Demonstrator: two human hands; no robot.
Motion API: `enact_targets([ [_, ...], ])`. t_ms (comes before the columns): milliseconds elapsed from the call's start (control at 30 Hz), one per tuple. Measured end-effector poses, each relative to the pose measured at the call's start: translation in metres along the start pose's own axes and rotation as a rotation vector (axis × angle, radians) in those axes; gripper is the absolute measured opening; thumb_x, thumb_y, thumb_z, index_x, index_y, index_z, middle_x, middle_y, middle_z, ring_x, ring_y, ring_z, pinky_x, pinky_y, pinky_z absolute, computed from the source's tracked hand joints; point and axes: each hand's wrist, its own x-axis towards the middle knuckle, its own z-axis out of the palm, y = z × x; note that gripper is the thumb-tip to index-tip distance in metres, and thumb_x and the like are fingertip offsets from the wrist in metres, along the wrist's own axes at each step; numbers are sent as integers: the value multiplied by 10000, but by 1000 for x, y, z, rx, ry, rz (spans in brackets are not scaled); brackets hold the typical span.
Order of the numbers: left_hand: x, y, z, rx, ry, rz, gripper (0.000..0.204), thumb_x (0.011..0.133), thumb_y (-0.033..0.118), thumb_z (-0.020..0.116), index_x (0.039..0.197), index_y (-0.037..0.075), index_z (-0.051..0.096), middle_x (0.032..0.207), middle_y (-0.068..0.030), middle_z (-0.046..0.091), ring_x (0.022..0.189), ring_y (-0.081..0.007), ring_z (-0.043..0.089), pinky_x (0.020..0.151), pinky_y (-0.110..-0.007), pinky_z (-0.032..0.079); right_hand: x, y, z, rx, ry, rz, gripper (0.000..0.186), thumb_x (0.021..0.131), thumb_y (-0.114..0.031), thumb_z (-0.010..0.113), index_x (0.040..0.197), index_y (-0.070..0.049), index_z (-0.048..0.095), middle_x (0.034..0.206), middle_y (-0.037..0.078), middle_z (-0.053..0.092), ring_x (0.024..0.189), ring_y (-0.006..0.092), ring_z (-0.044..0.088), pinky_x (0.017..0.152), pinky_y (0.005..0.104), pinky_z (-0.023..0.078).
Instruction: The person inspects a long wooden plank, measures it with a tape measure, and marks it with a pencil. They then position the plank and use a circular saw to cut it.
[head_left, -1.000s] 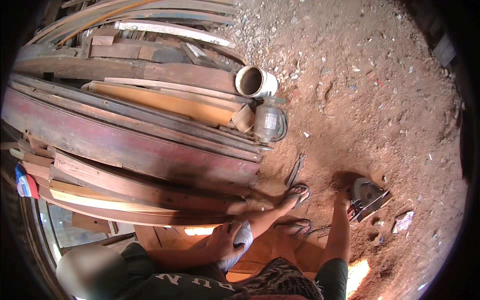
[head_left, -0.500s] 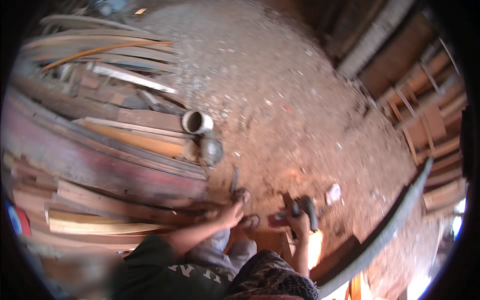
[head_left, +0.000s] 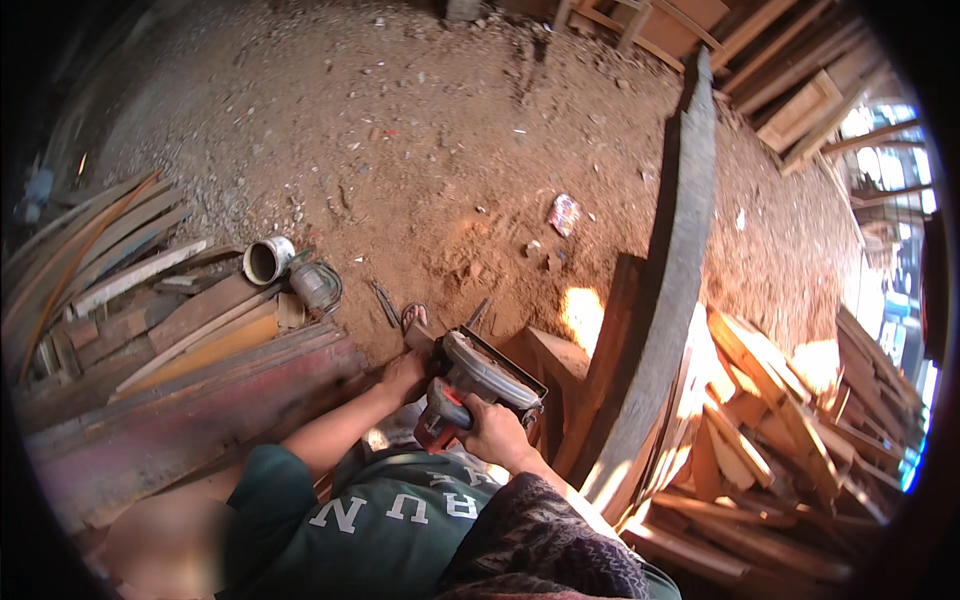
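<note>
A circular saw (head_left: 482, 368) with a grey guard and a red-and-black handle is in front of my body. My right hand (head_left: 495, 432) is wrapped round its handle. At the saw's left end is my left hand (head_left: 404, 376), low and close to a sandalled foot (head_left: 413, 316). The left fingers are partly hidden, so whether they grip anything does not show. Brown wooden pieces (head_left: 555, 357) stand just beyond the saw on the right.
A long grey beam (head_left: 685, 190) slants across the right side. Offcuts (head_left: 760, 440) are heaped beyond it. Stacked boards (head_left: 190, 345), an open pot (head_left: 268, 260) and a rounded grey container (head_left: 316, 288) lie at left. A crumpled wrapper (head_left: 563, 214) rests on the dirt floor.
My right hand has brought the saw from the right to the front of my body, near my left hand. The view has turned rightward, showing more of the beam and offcuts.
</note>
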Motion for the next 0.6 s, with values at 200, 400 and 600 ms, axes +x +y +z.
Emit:
enact_targets([
  [200, 6, -3, 15, 277, -104, 329, 419, 874, 461, 702, 1138, 137, 724, 1104, -230, 737, 1108, -439, 684, 911, -534, 559, -36, -13, -1, 13, 59, 63, 466, 807, -244, 780, 1209, -61, 633, 950, 267, 726, 934, 464, 696, 829, 542, 548],
  [400, 49, -28, 45, -14, -192, 218, 409, 875, 441, 700, 1143, 133, 728, 1114, -235, 737, 1084, -447, 694, 869, -544, 565, -54, -28, 2, 42, 172, 125, 407, 807, -237, 784, 1132, -48, 627, 939, 271, 721, 939, 469, 692, 823, 546, 542],
  [600, 20, 22, -1, 0, 262, 516, 332, 926, 273, 656, 1126, 10, 628, 1041, -276, 677, 1063, -502, 637, 922, -558, 513, -59, -42, 1, 55, 291, 150, 412, 787, -233, 800, 1106, -43, 623, 932, 275, 716, 945, 475, 688, 825, 557, 537],
])
